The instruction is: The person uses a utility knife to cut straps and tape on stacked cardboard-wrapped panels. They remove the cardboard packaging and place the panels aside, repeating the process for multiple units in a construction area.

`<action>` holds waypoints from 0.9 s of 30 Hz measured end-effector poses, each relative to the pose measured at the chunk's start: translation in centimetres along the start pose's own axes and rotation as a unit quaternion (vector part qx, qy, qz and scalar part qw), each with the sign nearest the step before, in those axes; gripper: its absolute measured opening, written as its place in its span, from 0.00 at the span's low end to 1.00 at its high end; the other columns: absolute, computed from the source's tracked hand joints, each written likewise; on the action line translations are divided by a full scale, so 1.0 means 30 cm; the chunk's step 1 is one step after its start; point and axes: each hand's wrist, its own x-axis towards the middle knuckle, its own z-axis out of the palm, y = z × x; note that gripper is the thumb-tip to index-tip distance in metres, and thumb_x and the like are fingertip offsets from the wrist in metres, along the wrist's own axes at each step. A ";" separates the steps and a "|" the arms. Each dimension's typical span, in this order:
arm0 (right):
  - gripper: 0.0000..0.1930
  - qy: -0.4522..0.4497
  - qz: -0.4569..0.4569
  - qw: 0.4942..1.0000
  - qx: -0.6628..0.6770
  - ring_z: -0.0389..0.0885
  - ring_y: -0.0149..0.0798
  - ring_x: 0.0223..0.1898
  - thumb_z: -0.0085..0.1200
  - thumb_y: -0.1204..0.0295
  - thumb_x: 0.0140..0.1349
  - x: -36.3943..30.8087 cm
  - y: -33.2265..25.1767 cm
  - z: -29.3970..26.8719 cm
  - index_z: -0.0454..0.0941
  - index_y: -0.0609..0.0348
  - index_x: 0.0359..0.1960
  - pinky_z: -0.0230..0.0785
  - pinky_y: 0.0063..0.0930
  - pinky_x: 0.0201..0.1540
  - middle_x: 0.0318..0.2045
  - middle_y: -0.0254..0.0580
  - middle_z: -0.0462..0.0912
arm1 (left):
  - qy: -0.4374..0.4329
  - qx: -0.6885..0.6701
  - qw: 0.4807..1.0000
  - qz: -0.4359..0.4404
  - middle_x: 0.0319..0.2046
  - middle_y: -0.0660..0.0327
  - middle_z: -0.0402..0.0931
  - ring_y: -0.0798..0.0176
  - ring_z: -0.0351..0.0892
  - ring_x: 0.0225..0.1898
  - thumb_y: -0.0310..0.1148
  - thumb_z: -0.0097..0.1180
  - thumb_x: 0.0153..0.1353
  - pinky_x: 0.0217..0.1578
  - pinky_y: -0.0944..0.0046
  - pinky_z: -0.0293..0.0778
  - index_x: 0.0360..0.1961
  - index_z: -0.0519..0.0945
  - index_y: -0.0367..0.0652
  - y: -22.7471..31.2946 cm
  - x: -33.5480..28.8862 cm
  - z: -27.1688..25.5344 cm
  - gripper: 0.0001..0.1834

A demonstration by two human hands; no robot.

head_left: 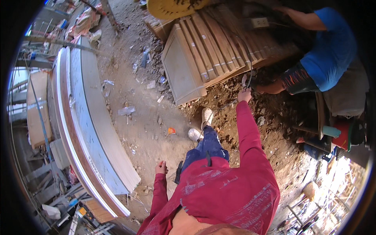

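My right hand (244,94) reaches forward at the end of an outstretched red sleeve, its fingers closed around a thin dark cable (251,64). The cable runs up along the stack of wooden panels (219,47), and some of it trails on the dirt below. My left hand (161,167) hangs at my side with curled fingers, and nothing shows in it. Just beyond my right hand is the foot of a co-worker (329,51) in a blue shirt and dark shorts, bending over the stack's shadowed far end. A pale socket box (259,22) lies on the panels.
Long boards and white-edged trim (88,113) lie along my left. A yellow round object (176,8) stands beyond the panels. Rubble and plastic scraps (126,111) litter the dirt around my light clogs (206,116). At the right sits a teal item (331,131) among clutter.
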 end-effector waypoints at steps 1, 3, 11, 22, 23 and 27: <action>0.22 -0.017 -0.046 0.992 -0.116 0.81 0.45 0.40 0.47 0.75 0.66 -0.110 -0.016 0.051 0.67 0.67 0.62 0.73 0.36 0.40 0.43 0.52 0.82 | 0.023 0.000 1.000 -0.001 0.17 0.66 0.70 0.69 0.70 0.13 0.44 0.57 0.63 0.13 0.67 0.64 0.38 0.80 0.46 -0.010 -0.018 -0.033 0.13; 0.25 -0.007 -0.115 0.959 -0.257 0.81 0.48 0.42 0.48 0.72 0.66 -0.034 -0.011 -0.003 0.62 0.67 0.65 0.75 0.41 0.43 0.45 0.54 0.81 | 0.010 0.010 1.000 -0.006 0.17 0.65 0.71 0.69 0.71 0.13 0.45 0.57 0.63 0.13 0.67 0.64 0.42 0.81 0.48 0.025 -0.013 0.024 0.14; 0.24 -0.092 -0.122 0.915 -0.373 0.83 0.48 0.39 0.53 0.63 0.64 0.006 0.139 -0.028 0.70 0.64 0.58 0.76 0.41 0.45 0.39 0.51 0.83 | 0.015 -0.009 0.998 -0.055 0.18 0.63 0.69 0.65 0.68 0.12 0.45 0.59 0.62 0.11 0.64 0.63 0.38 0.78 0.49 0.042 0.029 0.105 0.13; 0.13 -0.583 -0.265 0.749 -0.169 0.82 0.45 0.34 0.56 0.65 0.61 -0.947 -0.126 -0.034 0.81 0.61 0.40 0.73 0.34 0.38 0.32 0.47 0.83 | -0.251 -0.377 0.891 0.032 0.22 0.64 0.71 0.60 0.72 0.21 0.59 0.43 0.66 0.23 0.57 0.70 0.48 0.74 0.48 0.625 0.098 0.510 0.26; 0.12 -0.584 -0.299 0.741 -0.141 0.82 0.41 0.35 0.57 0.67 0.62 -0.968 -0.152 -0.037 0.80 0.64 0.38 0.73 0.30 0.40 0.32 0.47 0.83 | -0.283 -0.374 0.882 0.038 0.22 0.64 0.72 0.60 0.72 0.22 0.58 0.44 0.66 0.24 0.58 0.70 0.48 0.74 0.48 0.715 0.089 0.548 0.25; 0.10 -0.580 -0.273 0.761 -0.098 0.81 0.36 0.30 0.60 0.68 0.60 -1.039 -0.310 -0.043 0.81 0.64 0.37 0.72 0.27 0.35 0.31 0.44 0.82 | -0.264 -0.358 0.895 0.038 0.25 0.65 0.73 0.64 0.72 0.23 0.52 0.48 0.66 0.25 0.63 0.70 0.46 0.74 0.50 0.882 -0.040 0.630 0.18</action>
